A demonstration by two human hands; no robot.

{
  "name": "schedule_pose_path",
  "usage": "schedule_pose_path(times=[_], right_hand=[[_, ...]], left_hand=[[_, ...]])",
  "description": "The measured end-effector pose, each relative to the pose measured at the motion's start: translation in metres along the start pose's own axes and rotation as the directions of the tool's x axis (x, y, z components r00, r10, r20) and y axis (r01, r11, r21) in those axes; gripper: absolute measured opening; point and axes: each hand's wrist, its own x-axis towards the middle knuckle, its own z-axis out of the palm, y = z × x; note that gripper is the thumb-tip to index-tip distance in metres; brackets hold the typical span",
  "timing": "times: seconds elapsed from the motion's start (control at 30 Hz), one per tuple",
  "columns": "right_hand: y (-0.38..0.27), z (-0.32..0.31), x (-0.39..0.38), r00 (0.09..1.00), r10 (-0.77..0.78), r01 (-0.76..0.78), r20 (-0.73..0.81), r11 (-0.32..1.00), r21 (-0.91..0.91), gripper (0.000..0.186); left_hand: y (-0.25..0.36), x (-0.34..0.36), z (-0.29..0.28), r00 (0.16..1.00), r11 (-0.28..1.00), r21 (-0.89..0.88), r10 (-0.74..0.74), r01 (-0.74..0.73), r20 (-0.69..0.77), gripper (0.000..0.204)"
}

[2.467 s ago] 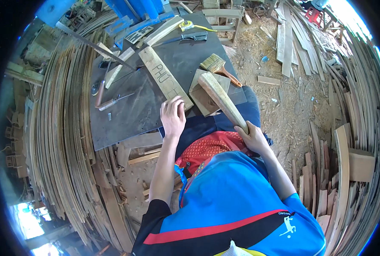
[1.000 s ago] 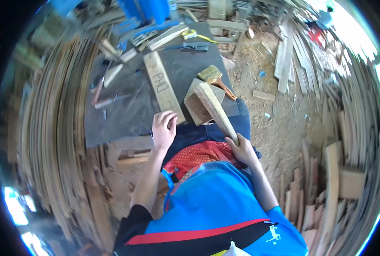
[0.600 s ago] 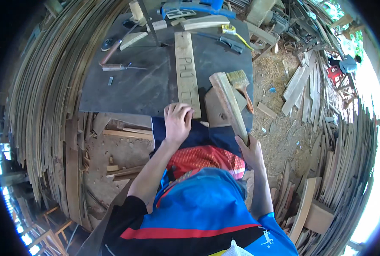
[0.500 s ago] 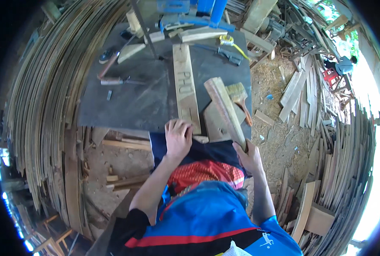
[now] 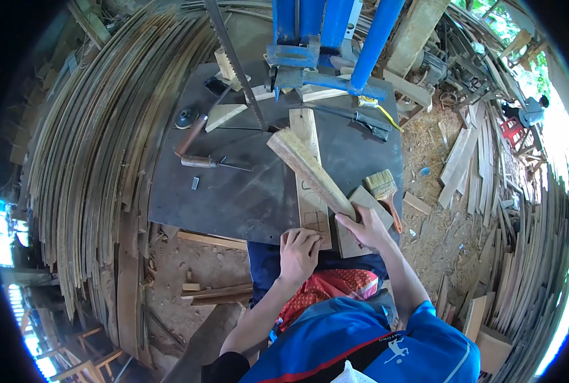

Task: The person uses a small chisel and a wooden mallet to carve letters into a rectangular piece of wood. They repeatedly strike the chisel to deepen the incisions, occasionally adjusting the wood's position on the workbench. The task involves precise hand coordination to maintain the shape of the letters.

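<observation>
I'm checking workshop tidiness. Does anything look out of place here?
Mainly the floor right of the table: pale shavings litter it, looking unswept. Beyond the right hand, the brush lies slanted near the table's edge.

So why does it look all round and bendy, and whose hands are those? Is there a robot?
No robot here, just a person with two bare hands. The camera is worn on that person's head and looks down; its very wide lens bends straight edges near the rim. So the left side of the picture is the person's left.

The right hand holds a thick wooden stick above a board with marks on it. The left hand is at the board's near end; its fingers are curled, so I can't tell if it holds anything.

The board lies on a dark table, with a brush near the right edge and a wooden-handled tool farther left.
</observation>
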Motion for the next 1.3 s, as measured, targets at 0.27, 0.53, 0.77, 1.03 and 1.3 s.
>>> schedule_pose_path(times=[0.27, 0.53, 0.77, 1.03, 1.3], right_hand=[[0.020, 0.001, 0.001, 0.987, 0.077, -0.092, 0.139, 0.990, 0.104, 0.055], [0.026, -0.002, 0.005, 0.989, -0.004, -0.029, 0.145, 0.974, 0.226, 0.051], [0.036, 0.000, 0.007, 0.994, -0.020, -0.004, 0.106, 0.976, 0.219, 0.057], [0.030, 0.001, 0.004, 0.997, 0.009, -0.033, 0.081, 0.953, 0.300, 0.053], [0.036, 0.012, 0.007, 0.997, 0.018, -0.039, 0.069, 0.948, 0.316, 0.046]], left_hand=[[0.004, -0.015, 0.019, 0.985, 0.994, 0.100, 0.056, -0.040, -0.164, 0.017], [0.018, -0.005, 0.011, 0.993, 0.987, 0.160, -0.001, 0.020, -0.116, 0.010], [0.017, 0.008, -0.003, 0.992, 0.991, 0.072, -0.104, 0.109, -0.073, 0.006], [0.018, 0.001, -0.006, 0.996, 0.996, -0.073, -0.062, 0.057, -0.060, 0.008], [0.013, -0.011, -0.018, 0.989, 0.975, -0.171, -0.145, 0.140, -0.016, 0.009]])
